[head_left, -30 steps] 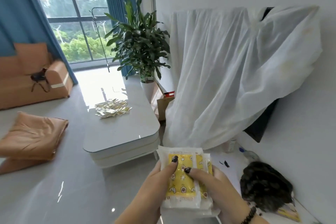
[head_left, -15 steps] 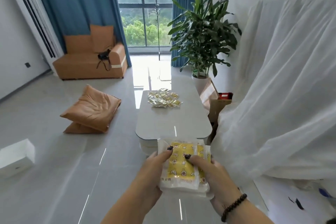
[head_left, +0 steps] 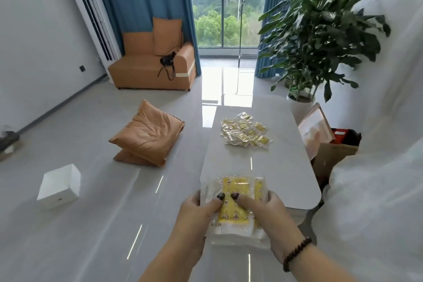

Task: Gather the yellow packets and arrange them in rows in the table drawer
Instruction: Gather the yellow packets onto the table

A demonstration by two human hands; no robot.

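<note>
Both hands hold a stack of yellow packets [head_left: 233, 204] in front of the body, just short of the near end of the worktop [head_left: 258, 167]; the left hand [head_left: 196, 210] cups the stack's left edge with its thumb laid across the top packet, and the right hand [head_left: 267, 210] mirrors it on the right edge, thumb likewise on top; the fingers of each hand are clamped on the stack, curling beneath it where they pass out of sight. This two-sided grip reads as a way to keep slippery wrappers squared together so none slides off while carried.

The packets are flat rectangles, clear crinkly film with a yellow printed panel in the middle and pale sealed borders; several layers show at the stack's near edge. A second loose heap of packets [head_left: 246, 130] lies farther along the worktop from the stack, scattered and overlapping, glinting like foil; it looks not yet gathered.

The worktop is smooth, pale and glossy with rounded corners; no drawer is visible from here, so where the rows will go cannot be told. Left of the worktop two soft tan cushions [head_left: 146, 135] slump on the shiny floor; right of it stands a leafy potted plant [head_left: 320, 36].
</note>
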